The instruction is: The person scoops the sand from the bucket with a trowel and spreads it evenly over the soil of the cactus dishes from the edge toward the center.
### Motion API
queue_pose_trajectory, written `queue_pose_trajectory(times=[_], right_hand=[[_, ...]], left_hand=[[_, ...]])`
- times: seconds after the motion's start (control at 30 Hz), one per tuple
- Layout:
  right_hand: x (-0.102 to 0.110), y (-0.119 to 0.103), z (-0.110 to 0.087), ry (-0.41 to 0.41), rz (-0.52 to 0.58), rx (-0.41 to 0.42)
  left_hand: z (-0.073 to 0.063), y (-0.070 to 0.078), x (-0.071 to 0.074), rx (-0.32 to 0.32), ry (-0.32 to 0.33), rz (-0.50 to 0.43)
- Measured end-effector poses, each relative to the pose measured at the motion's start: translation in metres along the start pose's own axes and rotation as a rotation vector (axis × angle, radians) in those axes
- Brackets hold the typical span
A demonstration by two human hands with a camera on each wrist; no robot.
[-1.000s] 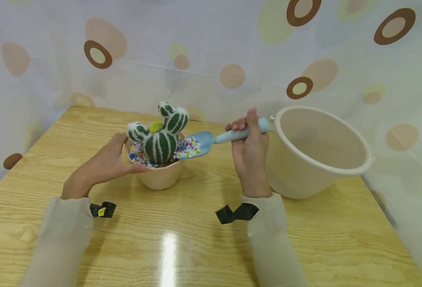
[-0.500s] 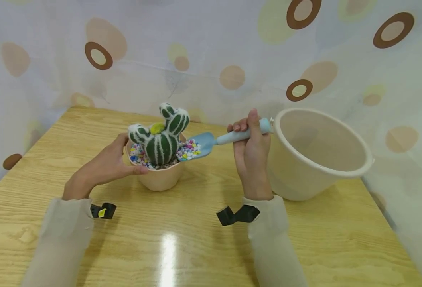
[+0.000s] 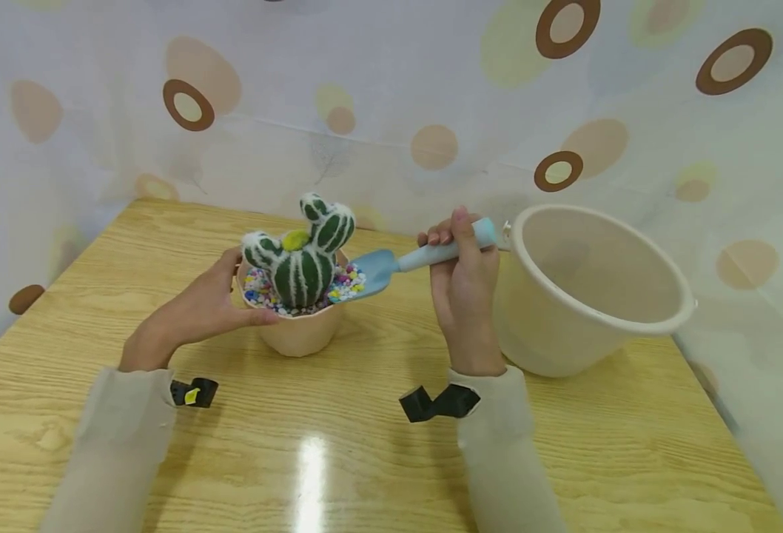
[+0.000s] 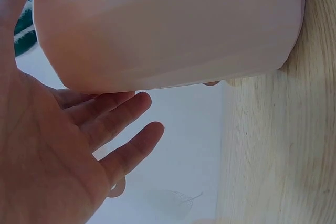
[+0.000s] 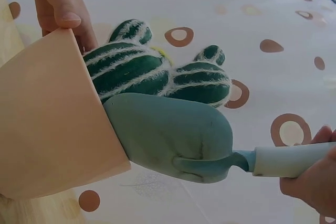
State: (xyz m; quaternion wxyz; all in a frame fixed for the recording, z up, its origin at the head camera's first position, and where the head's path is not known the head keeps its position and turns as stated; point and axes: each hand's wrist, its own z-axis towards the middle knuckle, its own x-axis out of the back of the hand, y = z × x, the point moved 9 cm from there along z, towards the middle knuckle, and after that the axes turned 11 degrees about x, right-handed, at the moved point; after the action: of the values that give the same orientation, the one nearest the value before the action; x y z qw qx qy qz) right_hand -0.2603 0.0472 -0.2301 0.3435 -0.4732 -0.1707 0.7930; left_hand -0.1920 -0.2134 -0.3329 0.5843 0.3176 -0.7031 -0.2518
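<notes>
Toward the bench's [image 3: 245, 451] back edge, the left grip [image 3: 205, 307] holds a peach faceted pot [image 3: 301, 334]; the right grip [image 3: 465, 281], a light-blue trowel [image 3: 421, 257].

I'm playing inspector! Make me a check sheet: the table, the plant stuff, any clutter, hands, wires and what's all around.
Surface: wooden table, pale grain, shiny near the front.
Job's things: green cactus upright in a peach pot; blue trowel at the pot's rim, carrying colourful pebbles.
Clutter: just a pale bucket, standing on the right.
Hands: left hand holds the pot; right hand grips the trowel's handle.
Cables: nothing seen.
Surroundings: patterned backdrop.
</notes>
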Motion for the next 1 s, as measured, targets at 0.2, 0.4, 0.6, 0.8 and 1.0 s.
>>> queue_pose_trajectory(times=[0.2,0.4,0.6,0.8,1.0], right_hand=[[-0.004,-0.002,0.001,-0.027,0.015,0.009],[-0.011,-0.005,0.0,-0.08,-0.028,0.019],[-0.013,-0.007,0.0,-0.084,-0.049,0.039],[-0.016,-0.003,-0.002,-0.086,-0.093,0.032],[-0.014,-0.009,0.0,-0.06,-0.072,0.086]], left_hand=[[0.0,-0.002,0.001,0.014,-0.003,-0.006],[0.0,-0.003,-0.001,0.021,-0.006,-0.015],[-0.001,-0.005,-0.001,0.025,-0.004,-0.008],[-0.001,-0.005,-0.003,0.026,-0.012,-0.011],[0.0,-0.005,-0.002,0.043,-0.015,0.001]])
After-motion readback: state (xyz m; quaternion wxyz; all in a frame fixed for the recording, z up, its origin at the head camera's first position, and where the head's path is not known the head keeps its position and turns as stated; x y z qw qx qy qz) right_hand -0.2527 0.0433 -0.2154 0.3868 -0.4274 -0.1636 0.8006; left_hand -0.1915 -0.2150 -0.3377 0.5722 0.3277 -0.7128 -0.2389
